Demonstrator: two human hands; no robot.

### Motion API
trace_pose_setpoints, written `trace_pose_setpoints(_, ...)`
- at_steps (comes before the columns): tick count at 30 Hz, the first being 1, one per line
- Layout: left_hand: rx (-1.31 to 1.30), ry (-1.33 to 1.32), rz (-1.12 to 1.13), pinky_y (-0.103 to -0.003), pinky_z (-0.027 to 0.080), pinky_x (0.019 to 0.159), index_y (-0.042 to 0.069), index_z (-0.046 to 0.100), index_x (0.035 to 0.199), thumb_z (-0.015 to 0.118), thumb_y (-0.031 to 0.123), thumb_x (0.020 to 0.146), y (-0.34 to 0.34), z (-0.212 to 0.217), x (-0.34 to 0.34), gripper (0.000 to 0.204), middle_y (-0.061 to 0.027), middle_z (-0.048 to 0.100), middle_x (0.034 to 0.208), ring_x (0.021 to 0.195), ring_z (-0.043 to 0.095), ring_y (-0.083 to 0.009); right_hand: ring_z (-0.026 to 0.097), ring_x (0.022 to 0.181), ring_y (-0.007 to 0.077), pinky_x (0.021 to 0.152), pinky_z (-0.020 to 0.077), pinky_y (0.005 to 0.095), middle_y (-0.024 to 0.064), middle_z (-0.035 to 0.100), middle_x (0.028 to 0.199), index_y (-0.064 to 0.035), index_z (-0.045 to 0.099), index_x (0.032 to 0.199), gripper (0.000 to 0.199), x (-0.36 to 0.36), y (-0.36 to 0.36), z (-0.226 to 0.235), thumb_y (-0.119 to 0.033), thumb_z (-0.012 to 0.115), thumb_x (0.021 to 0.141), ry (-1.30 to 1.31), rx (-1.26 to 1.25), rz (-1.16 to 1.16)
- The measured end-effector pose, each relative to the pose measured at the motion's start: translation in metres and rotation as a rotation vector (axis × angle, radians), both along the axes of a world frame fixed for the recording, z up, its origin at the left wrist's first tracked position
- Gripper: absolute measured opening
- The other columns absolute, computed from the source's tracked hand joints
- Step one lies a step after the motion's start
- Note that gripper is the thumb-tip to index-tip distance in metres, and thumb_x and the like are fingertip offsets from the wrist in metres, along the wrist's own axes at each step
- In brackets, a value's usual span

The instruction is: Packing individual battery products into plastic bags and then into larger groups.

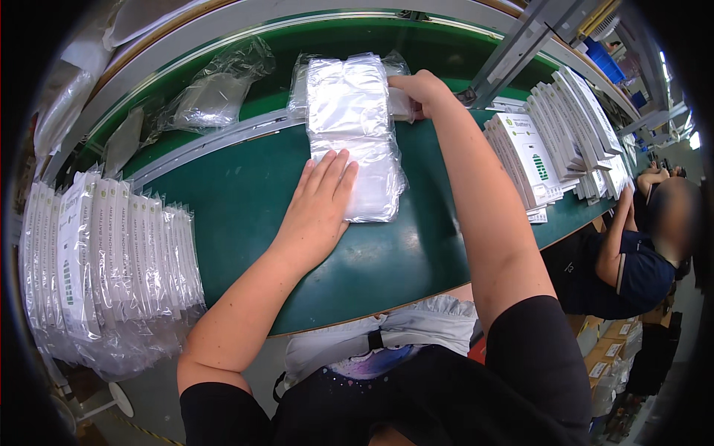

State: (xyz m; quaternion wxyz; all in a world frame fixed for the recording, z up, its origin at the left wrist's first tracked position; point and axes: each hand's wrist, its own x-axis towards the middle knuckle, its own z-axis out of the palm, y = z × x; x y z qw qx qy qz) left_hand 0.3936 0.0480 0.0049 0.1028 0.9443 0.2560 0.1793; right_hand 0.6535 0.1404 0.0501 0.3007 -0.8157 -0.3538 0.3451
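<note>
**Clear bags (pixel 357 134) on green table (pixel 230 193)**

The left hand (pixel 321 199) lies flat on the near part of the bags, fingers straight and slightly spread. The right hand (pixel 421 89) is at their far right edge; its fingertips are hidden, so I cannot tell if it pinches. Wrapped boxes (pixel 111 249) stand left of the left hand, white boxes (pixel 550 141) right of the right hand.

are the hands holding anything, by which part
Left hand lies flat on the clear bags, not gripping; right hand is at their far right edge, grip unclear.
</note>
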Motion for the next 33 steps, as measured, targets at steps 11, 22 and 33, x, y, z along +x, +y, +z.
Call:
trace_pose_setpoints(11, -0.024, -0.024, -0.008, -0.045, 0.021, 0.112, 0.003, 0.033, 0.135, 0.067, 0.001, 0.068, 0.000, 0.003, 0.003, 0.076, -0.0166, 0.031, 0.142, 0.134, 0.027, -0.0338, 0.066, 0.079, 0.0271, 0.069, 0.0551, 0.0397, 0.0170, 0.064, 0.094, 0.0057, 0.060, 0.100, 0.022, 0.049, 0.053, -0.021, -0.006, 0.064, 0.082, 0.465, 0.404, -0.002)
trace_pose_setpoints(22, -0.019, -0.004, -0.006, -0.045, 0.020, 0.112, 0.004, 0.033, 0.136, 0.067, 0.002, 0.070, 0.000, 0.004, 0.000, 0.074, -0.0170, 0.029, 0.143, 0.134, 0.026, -0.0337, 0.061, 0.098, 0.0329, 0.081, 0.0557, 0.0470, 0.0218, 0.056, 0.110, 0.0095, 0.047, 0.114, 0.031, 0.027, -0.008, 0.026, -0.004, 0.058, 0.088, 1.172, 0.892, -0.243)
trace_pose_setpoints(33, -0.026, -0.029, 0.002, -0.045, 0.019, 0.113, 0.004, 0.031, 0.137, 0.066, 0.001, 0.068, -0.001, 0.003, 0.006, 0.077, -0.0173, 0.028, 0.143, 0.135, 0.025, -0.0339, 0.063, 0.086, 0.0320, 0.075, 0.0498, 0.0409, 0.0206, 0.064, 0.094, 0.0087, 0.061, 0.099, 0.047, -0.001, 0.018, -0.045, -0.028, 0.073, 0.073, 0.108, 0.625, 0.017)
